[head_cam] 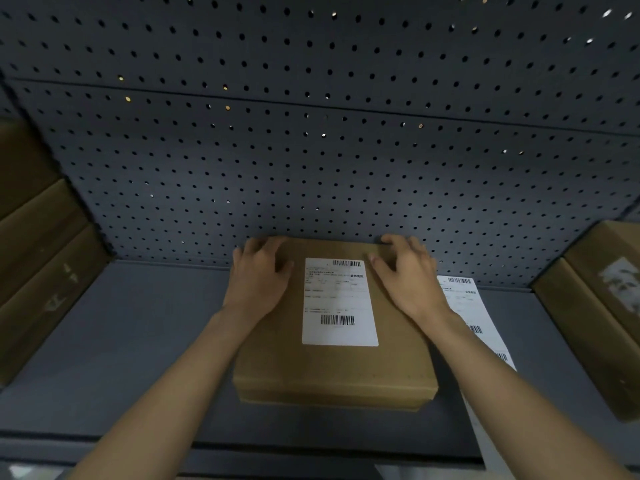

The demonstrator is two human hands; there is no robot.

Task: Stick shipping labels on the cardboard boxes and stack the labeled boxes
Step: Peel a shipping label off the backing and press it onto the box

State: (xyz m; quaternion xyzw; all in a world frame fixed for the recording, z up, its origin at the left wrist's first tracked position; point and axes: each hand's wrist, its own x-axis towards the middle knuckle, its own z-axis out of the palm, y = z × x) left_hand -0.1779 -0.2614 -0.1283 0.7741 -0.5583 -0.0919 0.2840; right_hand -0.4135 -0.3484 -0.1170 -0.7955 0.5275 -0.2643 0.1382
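Observation:
A flat brown cardboard box [332, 365] lies in the middle of the dark shelf, its far edge against the pegboard. A white shipping label [340, 303] with barcodes is stuck flat on its top. My left hand [258, 275] rests on the box top left of the label, its fingers reaching over the far left edge. My right hand [407, 275] rests on the top right of the label, fingers spread toward the far edge. A strip of loose labels [479, 317] lies on the shelf just right of the box, partly under my right forearm.
A stack of cardboard boxes [38, 254] stands at the left end of the shelf. More boxes [595, 303], one with a pale label, stand at the right. A dark pegboard wall [311, 133] rises behind. The grey shelf surface [145, 341] shows between them.

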